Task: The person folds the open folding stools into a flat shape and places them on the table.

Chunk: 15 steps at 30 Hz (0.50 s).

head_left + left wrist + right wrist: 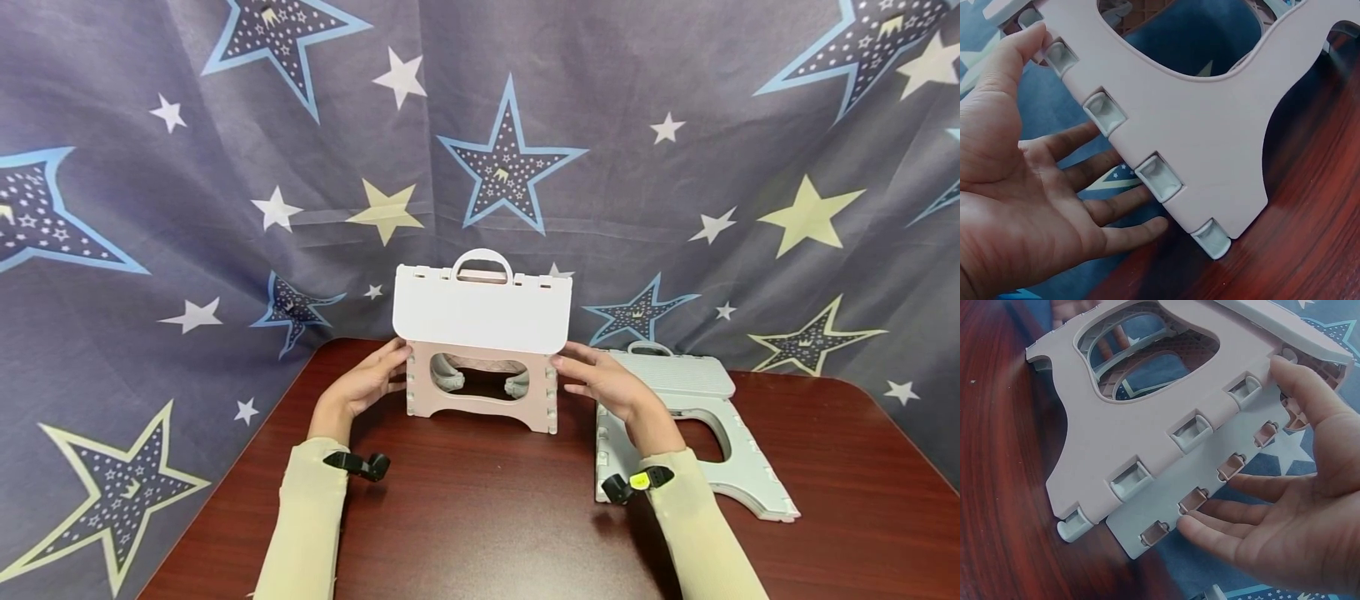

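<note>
A folding step stool stands unfolded on the table, its white top panel with a looped handle tilted up above a pale pink front panel. My left hand is at its left side, the thumb touching the front edge near the top hinge and the other fingers extended behind that edge. On the opposite side, my right hand has its thumb at the upper hinge. Its other fingers, nearly straight and slightly bent, lie against the white side panel. Grey-white hinge knuckles run down both edges.
A second folding stool, pale grey-green and folded flat, lies to the right on the dark red wooden table, partly under my right forearm. A grey curtain with stars hangs behind the table and along its left.
</note>
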Each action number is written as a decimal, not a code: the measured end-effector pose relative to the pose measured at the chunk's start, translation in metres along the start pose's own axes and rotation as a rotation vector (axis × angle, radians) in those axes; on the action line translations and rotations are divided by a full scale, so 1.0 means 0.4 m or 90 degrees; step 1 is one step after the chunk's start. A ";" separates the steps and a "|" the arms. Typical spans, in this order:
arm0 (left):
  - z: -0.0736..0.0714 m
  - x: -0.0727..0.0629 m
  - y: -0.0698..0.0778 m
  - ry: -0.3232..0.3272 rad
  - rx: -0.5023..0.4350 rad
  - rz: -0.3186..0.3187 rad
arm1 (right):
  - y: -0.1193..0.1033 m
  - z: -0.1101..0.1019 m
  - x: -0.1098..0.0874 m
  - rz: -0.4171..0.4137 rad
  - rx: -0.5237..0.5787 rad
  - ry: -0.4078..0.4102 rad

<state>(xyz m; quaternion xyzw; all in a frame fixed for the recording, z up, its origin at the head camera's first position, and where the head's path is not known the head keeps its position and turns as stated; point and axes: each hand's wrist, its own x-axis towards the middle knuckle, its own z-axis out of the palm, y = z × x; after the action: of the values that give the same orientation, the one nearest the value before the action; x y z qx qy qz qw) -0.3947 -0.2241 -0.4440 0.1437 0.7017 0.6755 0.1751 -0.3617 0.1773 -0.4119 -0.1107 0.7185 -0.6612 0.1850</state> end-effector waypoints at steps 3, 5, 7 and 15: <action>-0.002 0.001 -0.006 -0.007 0.001 0.000 | 0.000 -0.001 -0.001 0.000 -0.001 -0.001; -0.004 0.002 -0.009 -0.008 0.000 -0.001 | 0.000 -0.001 -0.002 0.001 -0.002 -0.001; -0.006 0.003 -0.012 -0.008 -0.005 -0.002 | 0.000 -0.001 -0.002 0.002 -0.002 -0.001; -0.006 0.004 -0.015 -0.007 0.005 0.008 | 0.000 0.000 -0.003 -0.001 -0.001 -0.005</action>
<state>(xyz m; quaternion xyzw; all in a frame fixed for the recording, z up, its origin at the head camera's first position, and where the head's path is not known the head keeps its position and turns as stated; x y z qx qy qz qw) -0.3968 -0.2258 -0.4502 0.1526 0.7024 0.6731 0.1742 -0.3607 0.1779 -0.4117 -0.1142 0.7184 -0.6602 0.1873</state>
